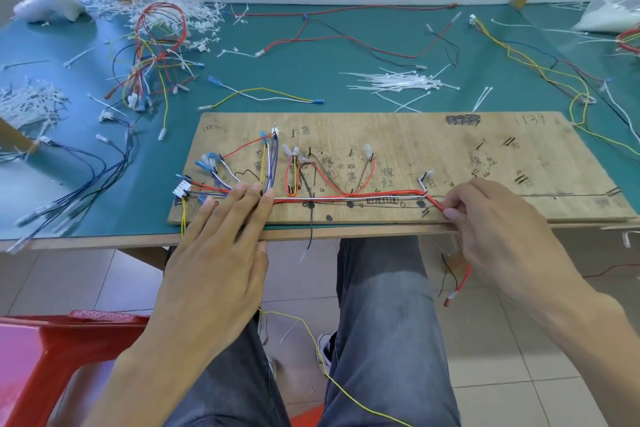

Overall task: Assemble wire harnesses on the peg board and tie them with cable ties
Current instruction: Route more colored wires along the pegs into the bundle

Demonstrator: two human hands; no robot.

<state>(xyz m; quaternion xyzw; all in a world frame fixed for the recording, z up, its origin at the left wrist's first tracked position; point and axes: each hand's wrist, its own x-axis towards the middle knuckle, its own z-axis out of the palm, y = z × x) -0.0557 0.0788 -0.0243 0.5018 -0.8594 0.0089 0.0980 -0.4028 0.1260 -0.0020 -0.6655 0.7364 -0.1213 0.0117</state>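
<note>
A wooden peg board (433,146) lies at the front edge of the green table. A harness of red, white, blue and yellow wires (346,197) runs along its near side between small pegs. My left hand (225,253) lies flat with straight fingers pressing the wires down at the board's left part. My right hand (495,218) pinches the red wire bundle (437,203) near the board's front edge; the wires' loose ends (460,282) hang below the table. A pile of white cable ties (401,81) lies behind the board.
Loose wire bundles (156,55) and heaps of cut tie scraps (31,104) cover the table's left side. More wires (540,62) trail on the right. A white tool (48,7) sits at the far left. A red plastic stool (52,357) stands by my knees.
</note>
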